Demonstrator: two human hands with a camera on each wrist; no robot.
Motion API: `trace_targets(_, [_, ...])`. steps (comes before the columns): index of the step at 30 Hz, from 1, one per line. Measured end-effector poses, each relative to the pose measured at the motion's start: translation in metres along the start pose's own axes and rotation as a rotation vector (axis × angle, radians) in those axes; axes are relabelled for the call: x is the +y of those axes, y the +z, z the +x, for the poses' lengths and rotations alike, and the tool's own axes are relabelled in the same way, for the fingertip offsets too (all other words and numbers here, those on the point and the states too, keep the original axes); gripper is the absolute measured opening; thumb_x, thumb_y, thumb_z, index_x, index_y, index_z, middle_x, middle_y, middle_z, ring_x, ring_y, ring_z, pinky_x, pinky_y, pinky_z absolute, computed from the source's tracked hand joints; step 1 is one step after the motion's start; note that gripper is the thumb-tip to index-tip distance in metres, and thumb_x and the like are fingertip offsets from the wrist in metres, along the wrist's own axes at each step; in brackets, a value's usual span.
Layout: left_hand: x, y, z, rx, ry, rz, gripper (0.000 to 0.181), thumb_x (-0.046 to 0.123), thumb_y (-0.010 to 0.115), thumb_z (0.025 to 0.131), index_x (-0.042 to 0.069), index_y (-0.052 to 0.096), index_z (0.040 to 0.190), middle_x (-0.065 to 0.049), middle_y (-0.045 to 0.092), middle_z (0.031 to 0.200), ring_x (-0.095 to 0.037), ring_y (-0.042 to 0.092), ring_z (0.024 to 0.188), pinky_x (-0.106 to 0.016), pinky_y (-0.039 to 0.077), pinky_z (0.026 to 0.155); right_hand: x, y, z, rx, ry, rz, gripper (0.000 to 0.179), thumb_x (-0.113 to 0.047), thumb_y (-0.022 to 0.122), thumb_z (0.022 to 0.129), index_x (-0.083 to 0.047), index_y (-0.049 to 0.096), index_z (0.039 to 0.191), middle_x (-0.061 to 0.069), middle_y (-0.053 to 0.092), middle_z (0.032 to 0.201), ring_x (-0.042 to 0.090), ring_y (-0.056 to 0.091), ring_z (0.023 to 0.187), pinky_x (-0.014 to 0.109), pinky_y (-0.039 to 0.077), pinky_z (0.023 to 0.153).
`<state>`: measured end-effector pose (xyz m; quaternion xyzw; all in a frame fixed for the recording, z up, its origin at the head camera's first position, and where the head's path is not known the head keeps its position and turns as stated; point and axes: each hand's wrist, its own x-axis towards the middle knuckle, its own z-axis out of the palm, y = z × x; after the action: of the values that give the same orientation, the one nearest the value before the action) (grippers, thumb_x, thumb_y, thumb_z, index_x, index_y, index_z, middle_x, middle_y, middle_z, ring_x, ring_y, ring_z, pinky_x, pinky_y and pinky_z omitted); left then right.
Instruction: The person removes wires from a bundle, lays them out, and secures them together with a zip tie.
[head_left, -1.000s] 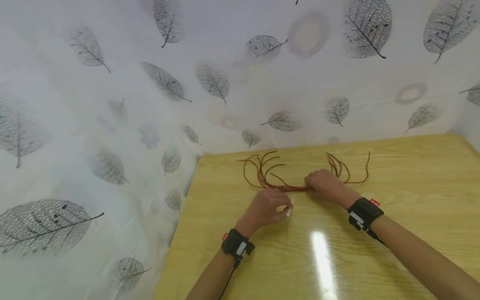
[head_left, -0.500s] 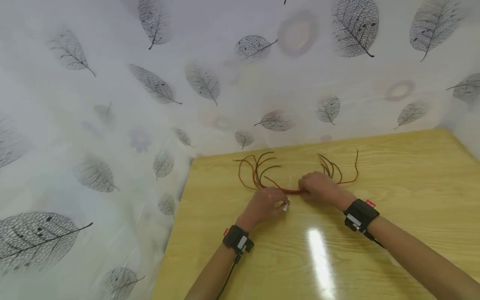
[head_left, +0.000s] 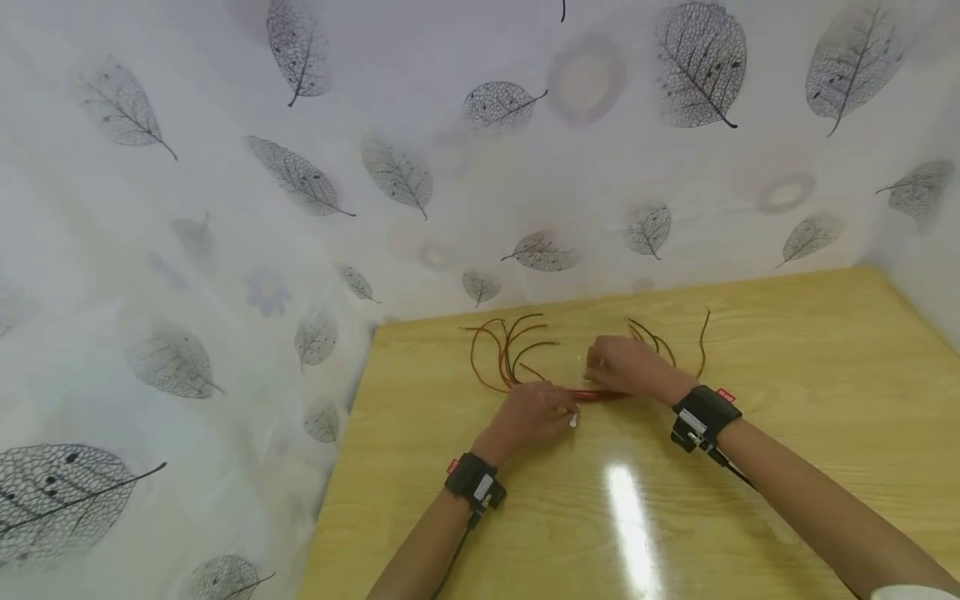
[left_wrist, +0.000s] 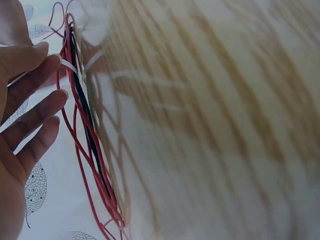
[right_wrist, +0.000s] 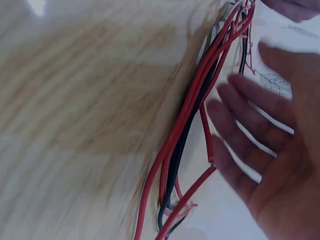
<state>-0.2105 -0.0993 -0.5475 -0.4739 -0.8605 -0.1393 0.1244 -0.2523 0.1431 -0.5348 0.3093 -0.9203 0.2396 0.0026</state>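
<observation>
A bundle of red and black wires [head_left: 600, 395] lies across the wooden table, also close up in the right wrist view as wires [right_wrist: 185, 117]. My left hand [head_left: 528, 421] is over its left part, thumb and index finger pinching a thin white strip, apparently a cable tie [left_wrist: 69, 65], that runs against the wires. A white bit of the cable tie [head_left: 573, 419] shows below those fingertips. Right of it, my right hand [head_left: 626, 367] hovers just behind the bundle with loosely bent, spread fingers. In the right wrist view that hand [right_wrist: 280, 125] holds nothing, its fingertips beside the wires.
Loose wire ends fan out towards the back at the left [head_left: 510, 354] and right [head_left: 703, 337]. A leaf-patterned white covering [head_left: 405, 258] rises behind and left of the wooden table [head_left: 712, 500]. Black camera bands [head_left: 705, 417] with cables sit on both wrists.
My right hand has let go of the bundle and shifted left towards the left hand. The left hand has moved closer to the wires, still pinching the cable tie. The head view has shifted slightly.
</observation>
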Motion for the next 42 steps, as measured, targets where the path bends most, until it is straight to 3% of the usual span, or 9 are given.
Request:
trace_targets(5, [0.001,0.005,-0.005,-0.011,0.010,-0.027,0.009,0.028,0.071,0.095,0.026,0.080,0.096,0.018,0.073,0.090,0.005,0.059,0.071,-0.006,0.041,0.064,0.002,0.009,0.010,0.000,0.098,-0.066,0.035,-0.032,0.083,0.087,-0.006,0.072,0.107,0.006,0.062,0.095,0.019,0.060,0.076,0.034,0.054,0.060])
trace_targets(10, [-0.001,0.007,-0.002,-0.013,0.015,-0.022,0.013,0.030,0.068,0.098,0.026,0.079,0.097,0.017,0.073,0.091,0.006,0.059,0.074,-0.006,0.041,0.065,0.004,0.016,0.019,-0.014,0.095,-0.119,0.037,-0.034,0.082,0.087,-0.008,0.074,0.113,0.009,0.065,0.104,0.024,0.064,0.085,0.038,0.057,0.062])
trace_targets(15, [-0.002,0.006,0.001,-0.021,0.018,-0.033,0.014,0.031,0.067,0.100,0.025,0.079,0.096,0.017,0.072,0.088,0.006,0.058,0.072,-0.007,0.041,0.064,0.001,0.018,0.019,0.002,0.123,-0.060,0.034,-0.030,0.084,0.085,-0.009,0.076,0.110,0.008,0.069,0.104,0.023,0.066,0.087,0.036,0.059,0.065])
trace_targets(24, [-0.002,0.004,0.004,-0.045,0.018,-0.063,0.014,0.030,0.068,0.100,0.024,0.080,0.095,0.015,0.074,0.090,0.005,0.063,0.075,-0.009,0.046,0.067,0.000,0.020,0.020,0.016,0.297,0.086,0.045,-0.033,0.087,0.083,-0.001,0.071,0.111,0.010,0.067,0.098,0.024,0.064,0.084,0.038,0.055,0.067])
trace_targets(30, [-0.001,0.003,0.006,-0.057,0.008,-0.040,0.016,0.031,0.067,0.100,0.023,0.079,0.093,0.015,0.072,0.085,0.006,0.060,0.071,-0.009,0.044,0.064,0.003,0.021,0.020,0.026,0.279,0.142,0.040,-0.027,0.087,0.083,-0.003,0.068,0.108,0.009,0.067,0.098,0.025,0.064,0.088,0.043,0.056,0.075])
trace_targets(37, [-0.005,0.001,0.005,-0.090,-0.070,-0.070,0.015,0.033,0.067,0.102,0.024,0.079,0.099,0.016,0.073,0.087,0.009,0.054,0.068,-0.008,0.041,0.060,0.002,0.023,0.014,0.145,0.194,0.333,0.024,-0.008,0.083,0.086,-0.004,0.064,0.100,0.006,0.071,0.091,0.022,0.069,0.083,0.040,0.059,0.075])
trace_targets(42, [-0.012,0.004,0.005,-0.104,-0.111,-0.141,0.016,0.034,0.066,0.102,0.026,0.080,0.103,0.019,0.073,0.090,0.010,0.052,0.065,-0.009,0.041,0.058,-0.001,0.022,0.009,0.181,0.183,0.383,0.010,-0.014,0.083,0.088,-0.014,0.074,0.092,-0.004,0.073,0.086,0.014,0.069,0.079,0.035,0.058,0.072])
